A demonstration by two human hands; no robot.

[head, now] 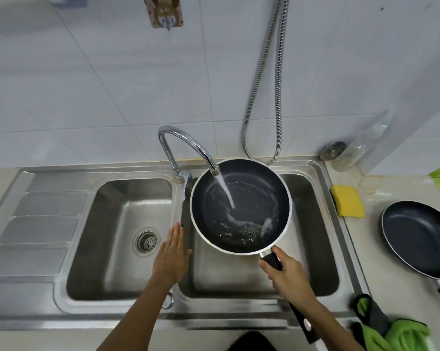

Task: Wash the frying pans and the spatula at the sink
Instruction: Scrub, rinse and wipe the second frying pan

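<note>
While water pours from the tap (pixel 188 145) straight into it, the frying pan (pixel 240 206) is held over the right bowl of the sink (pixel 49 300). It is dark inside with a white rim, and water is pooling toward its six o'clock edge. The right hand (pixel 287 277) has it, fingers curled tight round the black handle (pixel 272 259), which juts out at five o'clock from the pan.

The left hand (pixel 172 257) is at eight o'clock of the pan, flat, fingers straight and together, holding nothing. It's over the divider between the two bowls; whether it touches the steel, I cannot tell. The drain (pixel 146 241) of the left bowl sits at nine o'clock of that hand.

Out at three o'clock of the held pan, a second frying pan (pixel 421 236) lies on the counter, dark side up, well apart from the first. A yellow sponge (pixel 348 201) lies between them, just beside the sink's rim. A green cloth (pixel 401 333) is bunched at six o'clock of the second pan.
</note>
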